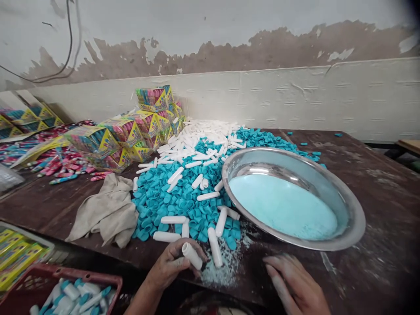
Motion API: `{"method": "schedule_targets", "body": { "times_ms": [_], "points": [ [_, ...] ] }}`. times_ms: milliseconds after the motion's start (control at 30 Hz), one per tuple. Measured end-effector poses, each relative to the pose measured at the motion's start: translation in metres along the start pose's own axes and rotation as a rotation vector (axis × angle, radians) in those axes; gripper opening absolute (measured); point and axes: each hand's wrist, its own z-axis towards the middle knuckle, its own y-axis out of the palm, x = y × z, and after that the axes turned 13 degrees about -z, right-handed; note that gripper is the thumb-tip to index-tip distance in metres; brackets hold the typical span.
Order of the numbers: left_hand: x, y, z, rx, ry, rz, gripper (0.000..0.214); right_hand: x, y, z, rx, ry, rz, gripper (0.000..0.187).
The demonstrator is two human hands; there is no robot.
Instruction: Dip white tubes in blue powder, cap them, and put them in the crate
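Observation:
My left hand (177, 261) is wrapped round a small white plastic bottle (193, 257), whose uncapped neck tilts up toward me. Low over the table's front edge, below the metal basin, my right hand (295, 282) has its fingers stretched out and holds nothing that I can see. Pale blue powder (271, 201) fills the bottom of the wide metal basin (356, 218). Between my hands, another white bottle (215, 247) lies on spilled powder (226, 271). A heap of blue caps (157, 197) spreads beyond my left hand, with several white bottles scattered on it.
A pile of white bottles (210, 131) lies behind the caps. Grey cloth (106, 210) is crumpled on the left, near display boxes (108, 135) and pink and blue pens (62, 162). Below the table edge, a red crate (95, 276) holds capped bottles. A wall stands behind the table.

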Motion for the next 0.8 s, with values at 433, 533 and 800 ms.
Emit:
{"method": "schedule_targets", "body": {
  "times_ms": [433,533,800],
  "points": [
    [-0.003,-0.009,-0.001,-0.089,0.029,0.025,0.045,-0.06,0.063,0.11,-0.337,0.064,-0.504,0.017],
    [-0.002,-0.009,-0.001,-0.111,0.024,0.047,0.044,-0.063,0.072,0.117,-0.385,0.104,-0.4,0.015],
    [-0.007,-0.017,0.001,-0.157,0.074,0.066,0.038,-0.052,0.068,0.114,-0.489,0.186,-0.101,0.007]
  ]
}}
